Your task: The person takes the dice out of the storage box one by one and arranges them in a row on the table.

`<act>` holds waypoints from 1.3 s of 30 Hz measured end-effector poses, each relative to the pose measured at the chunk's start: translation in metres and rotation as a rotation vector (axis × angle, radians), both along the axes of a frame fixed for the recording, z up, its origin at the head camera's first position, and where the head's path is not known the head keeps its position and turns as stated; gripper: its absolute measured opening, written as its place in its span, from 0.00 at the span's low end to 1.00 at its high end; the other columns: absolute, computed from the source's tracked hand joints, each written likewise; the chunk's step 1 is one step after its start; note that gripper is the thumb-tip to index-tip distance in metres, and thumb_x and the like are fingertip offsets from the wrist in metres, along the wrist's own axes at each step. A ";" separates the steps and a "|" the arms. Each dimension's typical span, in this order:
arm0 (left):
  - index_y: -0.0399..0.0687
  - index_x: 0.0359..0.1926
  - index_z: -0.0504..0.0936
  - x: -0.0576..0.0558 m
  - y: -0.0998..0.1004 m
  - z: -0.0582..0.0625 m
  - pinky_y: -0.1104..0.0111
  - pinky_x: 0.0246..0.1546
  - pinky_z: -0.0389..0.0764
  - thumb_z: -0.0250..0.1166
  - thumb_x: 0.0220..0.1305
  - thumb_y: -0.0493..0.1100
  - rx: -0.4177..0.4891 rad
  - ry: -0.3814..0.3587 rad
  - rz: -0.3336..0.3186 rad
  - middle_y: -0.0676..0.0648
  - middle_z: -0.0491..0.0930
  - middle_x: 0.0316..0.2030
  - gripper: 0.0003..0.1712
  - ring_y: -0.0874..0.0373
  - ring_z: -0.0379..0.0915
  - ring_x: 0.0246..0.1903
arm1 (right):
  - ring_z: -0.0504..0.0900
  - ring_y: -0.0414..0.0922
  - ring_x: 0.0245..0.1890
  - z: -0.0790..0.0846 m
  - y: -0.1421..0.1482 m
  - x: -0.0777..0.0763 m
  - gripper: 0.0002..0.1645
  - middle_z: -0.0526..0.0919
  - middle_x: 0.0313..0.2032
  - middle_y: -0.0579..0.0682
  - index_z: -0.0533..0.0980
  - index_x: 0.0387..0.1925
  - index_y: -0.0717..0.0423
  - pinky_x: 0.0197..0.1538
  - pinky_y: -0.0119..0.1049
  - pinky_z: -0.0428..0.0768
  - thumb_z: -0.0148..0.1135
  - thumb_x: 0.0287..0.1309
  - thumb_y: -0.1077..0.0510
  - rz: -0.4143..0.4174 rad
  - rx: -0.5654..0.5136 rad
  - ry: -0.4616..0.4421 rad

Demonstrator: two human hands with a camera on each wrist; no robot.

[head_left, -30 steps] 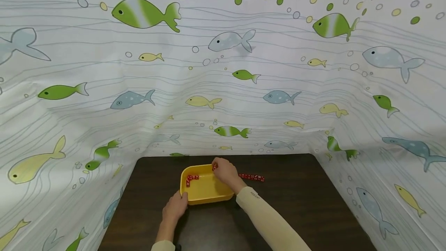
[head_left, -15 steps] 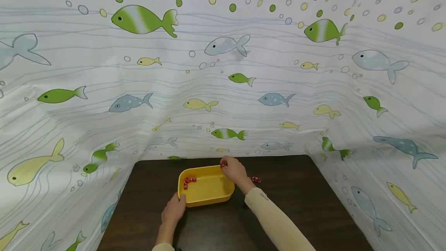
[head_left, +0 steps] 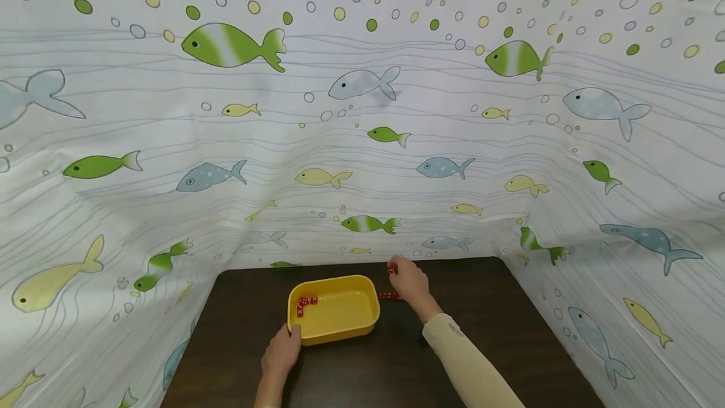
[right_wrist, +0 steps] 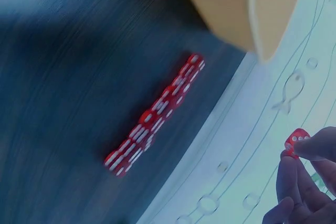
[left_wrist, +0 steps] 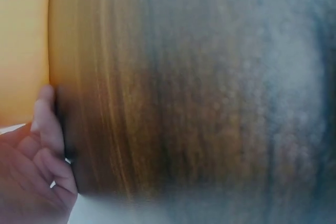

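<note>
A yellow tray rests on the dark table, with several red dice in an L-shaped line in its far left corner. My left hand grips the tray's near left corner, the thumb at the rim; in the left wrist view its fingers lie against the tray's outer wall. To the right of the tray, my right hand is raised above the table and pinches one red die with white dots between thumb and fingertips. Below it lies a row of red dice, partly hidden by this hand in the head view.
The dark wood table is enclosed at the back and sides by a white fish-print cloth. In the right wrist view, the tray's wall stands close to one end of the dice row.
My right hand has moved right, from over the tray's far rim to beside the tray, still pinching a die. My left hand keeps its hold. The head view has tilted slightly up.
</note>
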State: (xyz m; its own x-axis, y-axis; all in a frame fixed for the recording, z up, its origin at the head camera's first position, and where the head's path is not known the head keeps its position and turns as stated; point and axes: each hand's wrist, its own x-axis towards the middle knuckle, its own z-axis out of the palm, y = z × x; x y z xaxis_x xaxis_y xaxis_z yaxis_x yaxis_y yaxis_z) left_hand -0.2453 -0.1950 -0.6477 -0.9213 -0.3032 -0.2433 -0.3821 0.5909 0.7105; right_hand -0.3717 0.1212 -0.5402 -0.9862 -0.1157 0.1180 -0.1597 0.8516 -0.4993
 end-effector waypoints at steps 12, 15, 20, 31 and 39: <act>0.34 0.74 0.70 -0.005 0.004 -0.005 0.48 0.42 0.74 0.40 0.79 0.61 0.031 -0.030 0.073 0.30 0.82 0.57 0.41 0.44 0.77 0.40 | 0.76 0.45 0.25 0.001 0.048 0.001 0.17 0.89 0.51 0.50 0.82 0.59 0.48 0.28 0.42 0.69 0.62 0.73 0.58 -0.093 -0.016 -0.006; 0.34 0.75 0.69 -0.004 0.004 -0.005 0.46 0.45 0.75 0.39 0.79 0.62 0.032 -0.032 0.063 0.29 0.80 0.59 0.42 0.42 0.78 0.43 | 0.77 0.45 0.27 0.000 0.055 0.001 0.17 0.89 0.53 0.51 0.82 0.59 0.49 0.29 0.41 0.69 0.62 0.73 0.57 -0.107 -0.051 -0.016; 0.33 0.72 0.69 -0.003 0.002 -0.004 0.51 0.43 0.72 0.40 0.80 0.62 0.077 -0.026 0.030 0.37 0.81 0.44 0.41 0.45 0.75 0.39 | 0.79 0.47 0.31 -0.005 0.070 0.001 0.16 0.88 0.55 0.53 0.82 0.59 0.51 0.30 0.43 0.72 0.63 0.73 0.56 -0.137 -0.123 -0.050; 0.34 0.78 0.62 -0.008 -0.005 0.001 0.46 0.48 0.73 0.40 0.81 0.63 0.096 0.010 0.009 0.39 0.82 0.44 0.42 0.43 0.76 0.43 | 0.85 0.54 0.45 -0.020 0.101 -0.006 0.15 0.86 0.56 0.59 0.81 0.58 0.56 0.42 0.52 0.81 0.62 0.74 0.59 -0.185 -0.220 -0.124; 0.35 0.80 0.61 -0.009 -0.004 -0.003 0.39 0.55 0.74 0.39 0.82 0.63 0.094 -0.003 -0.001 0.38 0.84 0.46 0.43 0.39 0.78 0.49 | 0.83 0.60 0.51 -0.041 0.113 -0.004 0.15 0.83 0.55 0.66 0.80 0.57 0.64 0.52 0.56 0.83 0.60 0.75 0.62 -0.198 -0.342 -0.193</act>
